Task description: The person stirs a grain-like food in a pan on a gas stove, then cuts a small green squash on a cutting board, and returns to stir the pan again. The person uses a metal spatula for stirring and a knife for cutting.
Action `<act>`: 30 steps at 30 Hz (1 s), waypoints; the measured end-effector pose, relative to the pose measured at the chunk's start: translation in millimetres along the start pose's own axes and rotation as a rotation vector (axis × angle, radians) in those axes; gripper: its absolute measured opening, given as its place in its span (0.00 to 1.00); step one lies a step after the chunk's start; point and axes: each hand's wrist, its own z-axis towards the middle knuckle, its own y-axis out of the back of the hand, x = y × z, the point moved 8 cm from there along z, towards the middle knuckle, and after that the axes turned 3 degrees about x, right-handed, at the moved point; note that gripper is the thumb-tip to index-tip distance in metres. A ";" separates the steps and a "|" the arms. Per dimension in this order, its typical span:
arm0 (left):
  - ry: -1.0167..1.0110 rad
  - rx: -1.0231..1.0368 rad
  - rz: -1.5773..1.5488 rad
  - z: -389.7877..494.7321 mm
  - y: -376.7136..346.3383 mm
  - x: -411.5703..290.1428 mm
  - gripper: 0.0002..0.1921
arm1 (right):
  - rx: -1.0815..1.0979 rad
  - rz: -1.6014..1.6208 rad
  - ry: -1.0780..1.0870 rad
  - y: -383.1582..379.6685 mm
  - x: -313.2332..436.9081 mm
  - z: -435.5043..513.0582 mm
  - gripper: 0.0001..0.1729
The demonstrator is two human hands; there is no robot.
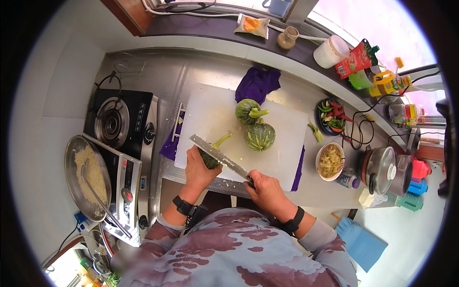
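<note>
My left hand (200, 169) grips a small round green squash (209, 160) near the front left of a white cutting board (222, 107). The stem of this squash points up and to the right. In my right hand (264, 187) is the handle of a kitchen knife (224, 158), whose broad blade, dotted with pale bits, lies across the held squash; whether it has cut in I cannot tell. Two more green squashes, a stemmed one (247, 111) and a striped one (259, 137), rest side by side on the board. Pale crumbs are scattered near its front edge.
A purple cloth (256, 84) lies behind the squashes. On the right are a plate of peppers (330, 116), a bowl of food (330, 161) and a lidded pot (382, 170). To the left, a pan of pale crumbly food (89, 179) sits beside a black gas burner (112, 123).
</note>
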 end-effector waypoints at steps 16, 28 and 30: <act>-0.123 -0.037 -0.058 7.5 3.1 -14.1 0.39 | 0.215 0.034 -0.043 13.9 -3.6 -6.1 0.15; -0.196 -0.040 -0.041 13.4 4.7 -9.8 0.42 | 0.267 -0.014 -0.069 5.0 8.8 24.4 0.13; -0.171 -0.014 -0.043 15.1 3.8 -7.9 0.43 | 0.266 -0.024 -0.068 -2.8 6.9 34.6 0.13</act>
